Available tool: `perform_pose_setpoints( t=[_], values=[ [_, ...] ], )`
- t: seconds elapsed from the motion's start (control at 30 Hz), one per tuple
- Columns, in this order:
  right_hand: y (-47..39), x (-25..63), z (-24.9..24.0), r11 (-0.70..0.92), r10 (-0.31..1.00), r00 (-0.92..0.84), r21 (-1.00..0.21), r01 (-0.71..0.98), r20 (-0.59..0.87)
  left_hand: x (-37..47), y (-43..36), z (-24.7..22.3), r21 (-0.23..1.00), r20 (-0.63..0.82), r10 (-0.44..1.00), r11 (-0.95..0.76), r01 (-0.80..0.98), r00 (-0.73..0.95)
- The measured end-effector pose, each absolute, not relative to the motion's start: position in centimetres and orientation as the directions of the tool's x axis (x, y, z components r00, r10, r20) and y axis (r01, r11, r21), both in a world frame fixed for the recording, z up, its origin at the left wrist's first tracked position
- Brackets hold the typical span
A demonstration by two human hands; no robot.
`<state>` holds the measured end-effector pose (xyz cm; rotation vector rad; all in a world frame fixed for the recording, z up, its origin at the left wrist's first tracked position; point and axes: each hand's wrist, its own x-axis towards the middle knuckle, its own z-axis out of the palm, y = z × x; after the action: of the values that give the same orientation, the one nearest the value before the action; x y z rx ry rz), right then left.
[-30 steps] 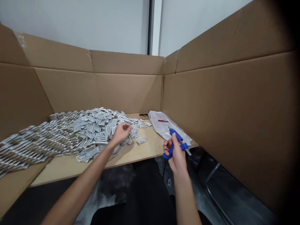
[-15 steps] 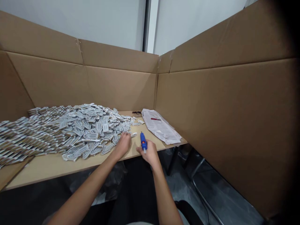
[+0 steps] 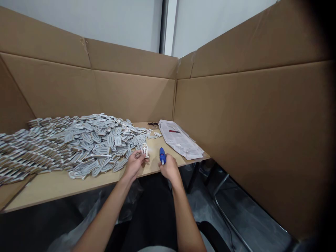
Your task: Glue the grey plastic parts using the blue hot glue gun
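Observation:
My left hand (image 3: 133,163) is closed on a small white arch-shaped piece (image 3: 145,150), pinched at its lower left side and held upright above the table with its cut-out pattern showing. My right hand (image 3: 169,167) wraps round a blue glue gun (image 3: 162,156), with a pale stick poking out of its rear end toward me. The gun is apart from the arch-shaped piece, to its right. Left of my left hand spreads a big heap of similar grey-and-white arch-shaped pieces (image 3: 105,140).
Stacked rows of pieces (image 3: 31,154) fill the table's left side. A printed paper sheet (image 3: 181,143) with a red pen-like tool (image 3: 174,131) lies on the right. Tall cardboard walls (image 3: 133,94) enclose the table (image 3: 60,183) at the back and right. A dark object (image 3: 152,124) sits near the back corner.
My left hand has turned and lifted the arch-shaped piece from near the table, so its face now shows. The glue gun in my right hand has shifted slightly right and tilted.

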<state>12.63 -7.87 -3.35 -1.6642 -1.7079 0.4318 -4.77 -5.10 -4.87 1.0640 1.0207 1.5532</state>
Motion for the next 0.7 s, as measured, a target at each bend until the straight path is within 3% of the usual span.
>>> perform_pose_setpoints(
  t=[0.07,0.17,0.27,0.37,0.53,0.7],
  values=[
    [-7.8,13.8,-3.6,0.203,0.949,0.07,-0.765,0.611,0.308,-4.3,-5.5,-4.8,0.923,0.144,0.984,-0.173,-0.344,-0.108],
    [-7.8,14.6,-3.6,0.349,0.929,0.024,-0.892,0.287,0.37,-3.5,-6.2,-4.5,0.877,0.121,0.992,-0.098,-0.47,0.019],
    [-7.9,14.0,-3.3,0.319,0.948,-0.006,-0.948,0.0,0.319,-2.8,-6.8,-4.4,0.84,0.111,0.979,0.0,-0.543,0.171],
    [-8.1,12.8,-3.0,0.269,0.962,-0.009,-0.951,-0.151,0.273,-2.6,-7.2,-4.8,0.81,0.112,0.948,0.086,-0.581,0.296],
    [-8.1,11.9,-3.0,0.245,0.969,0.018,-0.945,-0.216,0.247,-2.9,-7.4,-4.8,0.793,0.105,0.912,0.165,-0.587,0.397],
    [-7.7,12.3,-3.4,0.349,0.937,0.058,-0.928,-0.129,0.344,-2.8,-6.8,-4.3,0.867,0.093,0.943,0.08,-0.492,0.318]
  ],
)
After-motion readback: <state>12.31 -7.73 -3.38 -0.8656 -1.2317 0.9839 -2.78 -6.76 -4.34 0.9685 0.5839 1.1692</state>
